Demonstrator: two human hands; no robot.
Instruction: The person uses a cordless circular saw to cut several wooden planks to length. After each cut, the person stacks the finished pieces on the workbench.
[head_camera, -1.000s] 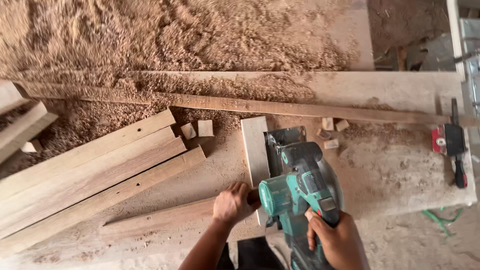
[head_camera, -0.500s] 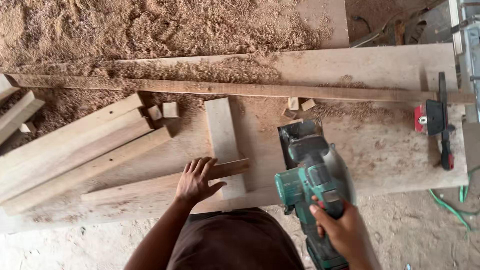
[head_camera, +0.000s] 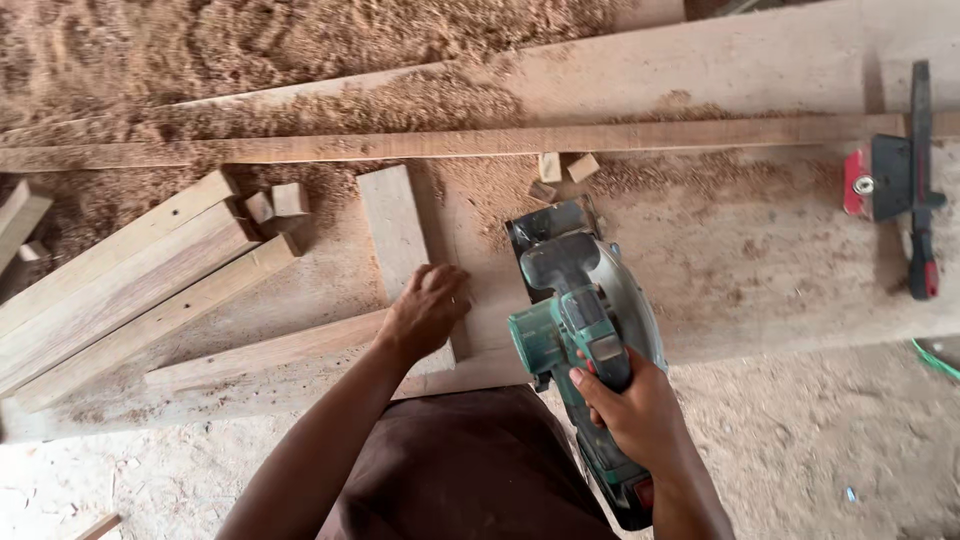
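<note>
At the bench's near edge, left hand flat on short plank, right hand clamped round circular saw

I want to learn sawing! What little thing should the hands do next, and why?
Probably steady the short board before any cutting. The left hand rests on its near end, and the right hand grips the green circular saw, which sits beside the board, not on it. Pressing it flat should keep it from shifting.
</note>
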